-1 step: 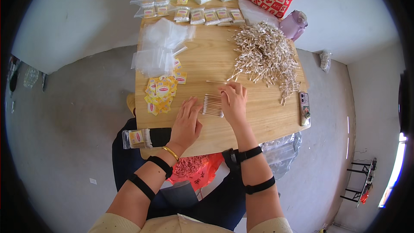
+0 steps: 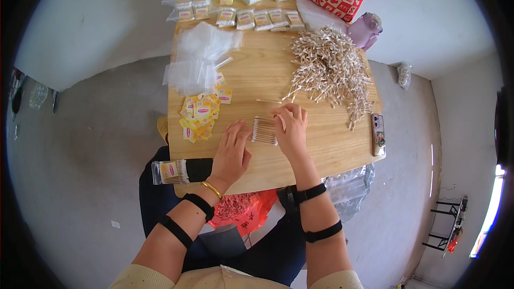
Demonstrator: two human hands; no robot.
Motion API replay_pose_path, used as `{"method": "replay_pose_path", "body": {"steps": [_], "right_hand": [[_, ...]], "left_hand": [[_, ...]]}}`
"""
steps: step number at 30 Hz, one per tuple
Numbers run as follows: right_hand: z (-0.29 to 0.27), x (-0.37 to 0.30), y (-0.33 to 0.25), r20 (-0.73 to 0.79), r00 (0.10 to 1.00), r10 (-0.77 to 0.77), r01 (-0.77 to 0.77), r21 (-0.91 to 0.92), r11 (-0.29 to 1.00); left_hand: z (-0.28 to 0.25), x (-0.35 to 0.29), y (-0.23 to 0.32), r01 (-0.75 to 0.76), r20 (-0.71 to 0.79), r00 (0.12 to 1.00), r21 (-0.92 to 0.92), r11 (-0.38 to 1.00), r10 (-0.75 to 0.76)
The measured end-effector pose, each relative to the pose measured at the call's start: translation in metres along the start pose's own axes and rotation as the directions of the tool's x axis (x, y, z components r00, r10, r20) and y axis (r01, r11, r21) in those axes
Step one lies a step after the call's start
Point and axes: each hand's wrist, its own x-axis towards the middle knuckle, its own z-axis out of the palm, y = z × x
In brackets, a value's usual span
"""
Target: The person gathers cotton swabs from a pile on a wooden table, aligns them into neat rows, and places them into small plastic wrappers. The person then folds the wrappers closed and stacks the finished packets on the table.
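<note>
Row of cotton swabs (image 2: 264,130): lies flat near the middle of the wooden table (image 2: 326,147), sticks side by side, between the two hands. Left hand (image 2: 232,147): rests unclenched, fingers stretched out, at the left edge of the row. Right hand (image 2: 292,129): stays low at the right edge of the row, fingers curled; whether pinching a swab, cannot tell. Single swab (image 2: 269,101): lies apart, just beyond the row. Heap of loose swabs (image 2: 329,67): covers the far right of the table. Yellow cards (image 2: 201,112): lie piled to the left of the row. Clear plastic bags (image 2: 199,48): lie beyond the cards. Bagged swab pack (image 2: 170,172): sits at the near left corner. Phone (image 2: 378,128): lies at the right edge.
</note>
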Motion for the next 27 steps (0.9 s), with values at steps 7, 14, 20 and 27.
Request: {"method": "replay_pose_path", "body": {"steps": [7,14,20,27], "right_hand": [[-0.013,-0.014,-0.008,0.144,0.985,-0.096,0.105,-0.057,0.993],[-0.01,-0.006,-0.006,0.175,0.976,-0.13,0.142,-0.06,0.988],[-0.012,0.002,-0.004,0.188,0.969,-0.159,0.172,-0.06,0.983],[-0.013,0.016,-0.002,0.312,0.914,-0.261,0.295,-0.065,0.953]], "left_hand": [[0.002,0.001,0.0,-0.011,-0.009,1.0,-0.009,1.0,0.011],[0.002,0.001,-0.001,-0.011,-0.013,1.0,0.004,1.0,0.011],[-0.003,0.004,0.006,-0.033,0.054,0.998,0.108,0.994,0.028],[-0.002,0.003,0.007,-0.063,0.123,0.992,0.252,0.966,0.033]]}}
